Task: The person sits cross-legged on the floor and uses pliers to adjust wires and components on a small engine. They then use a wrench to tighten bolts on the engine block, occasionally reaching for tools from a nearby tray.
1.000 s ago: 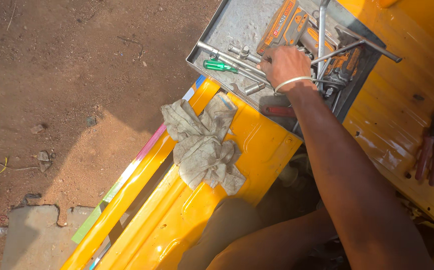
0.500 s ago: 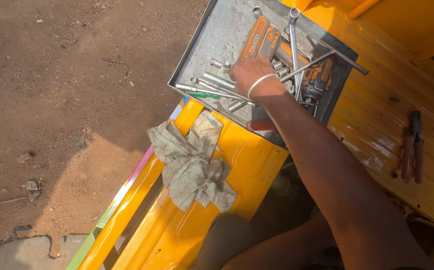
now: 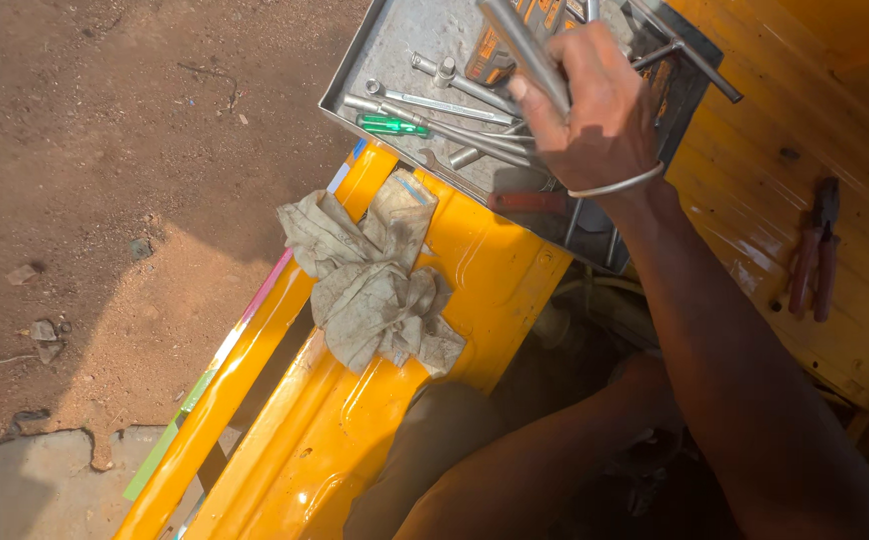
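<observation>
Head view, looking straight down: bare reddish-brown dirt ground fills the left half. Glossy yellow painted metal body panel runs diagonally from lower left toward upper centre, with yellow ribbed flooring to the right. Shallow grey rectangular metal tool tray sits at the upper end of the panel, its near edge resting on the yellow metal. Crumpled grey-beige cloth rag lies on the panel just below the tray, apart from it. One bare forearm comes in from the lower right; which arm it is cannot be told for certain from the angle, read here as the right hand, thin pale band at the wrist. Fingers are closed around a long grey steel rod tool, lifted above the tray; its long axis runs from the fist up and to the left, out past the top of the frame. Other hand not seen; a second limb shows low in shadow near centre bottom, no hand visible. Loose in the tray, left of the fist: several slim steel socket extensions and wrenches lying roughly left-right, and a small green-handled screwdriver near the tray's near-left rim. Red-handled pliers lie on the flooring, well apart to the right.
</observation>
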